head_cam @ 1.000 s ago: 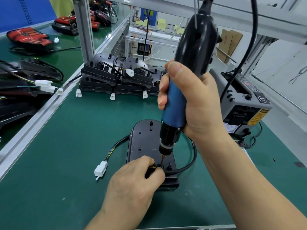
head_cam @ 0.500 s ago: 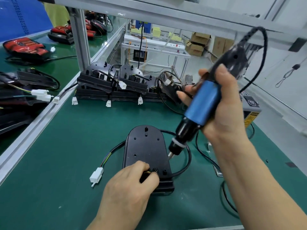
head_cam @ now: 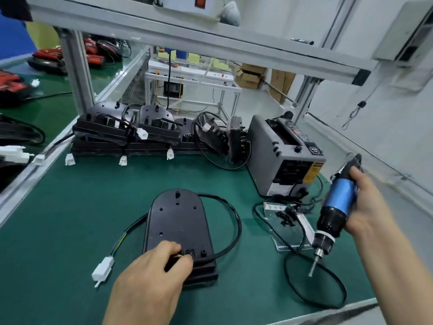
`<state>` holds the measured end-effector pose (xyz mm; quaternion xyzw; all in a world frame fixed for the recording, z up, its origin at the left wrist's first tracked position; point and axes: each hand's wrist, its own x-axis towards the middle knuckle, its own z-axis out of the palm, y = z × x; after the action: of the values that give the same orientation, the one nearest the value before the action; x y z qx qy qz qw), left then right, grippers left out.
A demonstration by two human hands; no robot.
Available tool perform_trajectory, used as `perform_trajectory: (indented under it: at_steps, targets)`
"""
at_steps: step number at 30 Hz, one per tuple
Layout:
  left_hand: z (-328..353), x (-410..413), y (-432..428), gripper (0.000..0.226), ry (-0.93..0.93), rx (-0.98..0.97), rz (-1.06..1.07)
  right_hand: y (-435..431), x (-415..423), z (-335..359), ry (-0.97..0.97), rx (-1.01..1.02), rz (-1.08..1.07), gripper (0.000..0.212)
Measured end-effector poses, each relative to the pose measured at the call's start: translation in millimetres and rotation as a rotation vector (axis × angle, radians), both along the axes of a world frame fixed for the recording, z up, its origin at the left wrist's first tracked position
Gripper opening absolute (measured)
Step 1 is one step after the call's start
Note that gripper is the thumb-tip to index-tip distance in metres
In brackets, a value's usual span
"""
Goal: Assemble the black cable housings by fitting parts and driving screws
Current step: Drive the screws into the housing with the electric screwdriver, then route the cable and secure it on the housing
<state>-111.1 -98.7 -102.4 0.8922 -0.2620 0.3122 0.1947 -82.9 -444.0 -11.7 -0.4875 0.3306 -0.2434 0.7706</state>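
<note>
- The green counter [head_cam: 82, 207] carries a rear stack [head_cam: 121, 137] of housings, status unclear.
- One housing [head_cam: 175, 221] lies flat mid-counter; the left grip [head_cam: 150, 285] curls over its near end, pinching it.
- The right grip [head_cam: 367, 207] wraps the driver [head_cam: 339, 200], bit clear of the housing, beside loose screws [head_cam: 285, 216].
- We judge fastening incomplete: open holes [head_cam: 161, 209] remain.

Left hand [head_cam: 150, 280] on housing [head_cam: 175, 221], screwdriver [head_cam: 339, 202] aside

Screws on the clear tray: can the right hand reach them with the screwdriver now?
Probably yes: the right hand holds the screwdriver beside the tray, screws lie uncovered; only a thin cable crosses it.
</note>
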Motion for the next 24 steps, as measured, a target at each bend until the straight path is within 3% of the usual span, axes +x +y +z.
perform_trajectory:
  at_steps: [6,12,24]
  targets:
    - [0.4,-0.2,0.9,0.033,0.025,0.028,0.0,-29.8,5.9,-39.1,0.188,-0.067,-0.019,0.028]
    - [1.3,0.0,0.7,0.031,0.028,0.025,0.007,-57.9,7.5,-72.3,0.407,-0.208,-0.022,0.045]
    - [-0.6,-0.2,1.0,0.029,-0.001,-0.004,0.009,-78.5,12.6,-81.5,0.825,-0.708,0.089,0.062]
